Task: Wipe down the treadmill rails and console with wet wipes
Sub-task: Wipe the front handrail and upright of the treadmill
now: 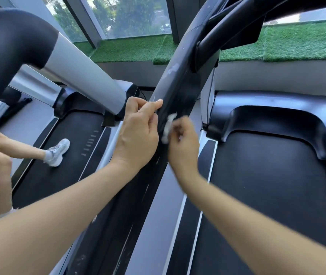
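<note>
A black treadmill upright rail (180,80) runs diagonally from the lower middle up to the console arm (227,34) at the top. My left hand (138,133) grips the rail's left edge, thumb laid along it. My right hand (184,143), blurred, pinches a small crumpled white wet wipe (169,125) against the rail's front face, right beside my left hand. The console itself is mostly out of view at the top right.
My treadmill's belt (267,185) and black motor cover (277,118) lie on the right. On the left stands a second treadmill with a grey rail (82,74), where another person's leg and white shoe (57,152) step on the belt. Green turf (277,44) lines the windows.
</note>
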Motion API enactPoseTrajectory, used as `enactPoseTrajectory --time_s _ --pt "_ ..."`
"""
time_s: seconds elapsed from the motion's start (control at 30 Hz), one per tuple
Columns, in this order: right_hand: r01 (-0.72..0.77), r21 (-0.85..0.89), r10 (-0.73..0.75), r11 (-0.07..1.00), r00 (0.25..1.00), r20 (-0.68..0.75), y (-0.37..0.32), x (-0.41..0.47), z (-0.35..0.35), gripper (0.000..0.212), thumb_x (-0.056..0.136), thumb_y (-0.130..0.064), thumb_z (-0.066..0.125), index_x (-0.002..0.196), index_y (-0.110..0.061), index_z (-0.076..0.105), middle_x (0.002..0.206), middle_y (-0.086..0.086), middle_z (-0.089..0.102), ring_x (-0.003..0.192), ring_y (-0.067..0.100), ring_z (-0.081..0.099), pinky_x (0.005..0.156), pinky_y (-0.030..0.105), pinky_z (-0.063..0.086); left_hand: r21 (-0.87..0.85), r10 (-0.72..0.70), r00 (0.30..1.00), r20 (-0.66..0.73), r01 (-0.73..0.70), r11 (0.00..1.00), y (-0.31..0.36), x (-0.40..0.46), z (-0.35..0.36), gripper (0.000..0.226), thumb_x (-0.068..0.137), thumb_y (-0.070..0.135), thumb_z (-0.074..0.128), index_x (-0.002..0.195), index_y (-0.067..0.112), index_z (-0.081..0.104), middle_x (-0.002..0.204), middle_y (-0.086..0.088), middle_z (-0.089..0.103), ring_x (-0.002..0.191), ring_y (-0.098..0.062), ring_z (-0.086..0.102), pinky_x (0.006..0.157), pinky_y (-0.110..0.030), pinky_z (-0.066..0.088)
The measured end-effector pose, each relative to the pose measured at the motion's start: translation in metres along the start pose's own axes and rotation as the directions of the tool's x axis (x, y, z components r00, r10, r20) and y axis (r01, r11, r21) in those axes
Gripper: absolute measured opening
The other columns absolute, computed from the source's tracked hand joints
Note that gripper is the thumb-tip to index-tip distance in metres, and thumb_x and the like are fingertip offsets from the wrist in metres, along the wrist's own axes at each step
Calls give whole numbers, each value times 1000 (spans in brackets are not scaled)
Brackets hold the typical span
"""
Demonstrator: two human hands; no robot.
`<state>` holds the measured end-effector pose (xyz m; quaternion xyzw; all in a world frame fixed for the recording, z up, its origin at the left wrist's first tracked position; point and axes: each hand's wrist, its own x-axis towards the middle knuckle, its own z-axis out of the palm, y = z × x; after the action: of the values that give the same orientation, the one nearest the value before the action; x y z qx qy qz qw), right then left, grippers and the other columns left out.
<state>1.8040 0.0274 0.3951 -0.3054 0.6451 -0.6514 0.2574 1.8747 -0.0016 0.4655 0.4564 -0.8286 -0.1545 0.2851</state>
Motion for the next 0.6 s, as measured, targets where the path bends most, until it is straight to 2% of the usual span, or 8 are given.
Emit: enactPoseTrajectory --time_s 0.07,0.1,0.2,0.27,0.33,0.4,0.53,0.6 --pt "-4 70 -4 998 994 111 -1 -34 -5 35 88 13 40 65 -13 39 70 3 46 57 2 42 54 8 35 3 -1 1000 2 1 1000 1 0 0 35 97 5 45 128 12 58 103 3 39 84 -3 43 79 2 32" --pt "-12 64 5 998 993 121 0 -31 -5 36 88 14 39 65 -14 39 69 1 45 57 1 42 53 7 34 3 3 1000 5 -3 1000 1 0 -1 35 97 5 45 128 12 58 103 3 39 84 -3 42 80 2 32" --pt "-13 -69 13 998 1000 0 6 30 -2 26 90 5 40 74 -15 44 69 -5 45 63 7 41 48 8 32 -3 9 1000 9 -9 1000 0 0 -1 35 97 5 45 128 12 58 102 3 39 83 -4 45 82 1 32" --pt "-38 -149 36 988 999 -16 8 74 -4 17 93 -1 42 87 -15 47 78 -2 50 73 13 43 51 5 32 -9 4 1000 11 -3 1000 1 -1 0 35 97 6 45 129 13 58 102 4 39 87 0 46 82 0 33" --pt "-5 -190 -3 982 999 -41 10 89 -5 17 95 -1 41 87 -16 47 77 -6 54 70 9 47 51 5 33 -8 6 1000 10 -6 1000 1 0 0 34 97 6 45 129 12 58 101 4 39 86 1 46 81 1 32" --pt "34 -198 -46 980 998 -52 6 68 -4 21 94 0 40 82 -16 45 68 -13 52 59 2 45 51 10 34 -7 7 1000 7 -7 1000 1 0 0 35 97 5 45 128 11 58 101 3 38 82 -2 43 82 3 29" --pt "184 -82 -174 979 978 118 7 -24 -3 38 93 3 42 75 -30 41 80 3 51 65 8 46 58 16 40 22 23 1000 -2 -23 999 1 1 0 36 96 3 46 128 10 58 102 2 38 85 0 39 82 4 28" --pt "193 -41 -185 980 971 152 8 -43 -6 42 91 5 42 74 -33 40 85 3 52 71 10 47 60 17 42 27 18 1000 -2 -18 999 1 0 0 36 96 4 46 129 11 58 103 2 38 87 -1 39 81 4 29"
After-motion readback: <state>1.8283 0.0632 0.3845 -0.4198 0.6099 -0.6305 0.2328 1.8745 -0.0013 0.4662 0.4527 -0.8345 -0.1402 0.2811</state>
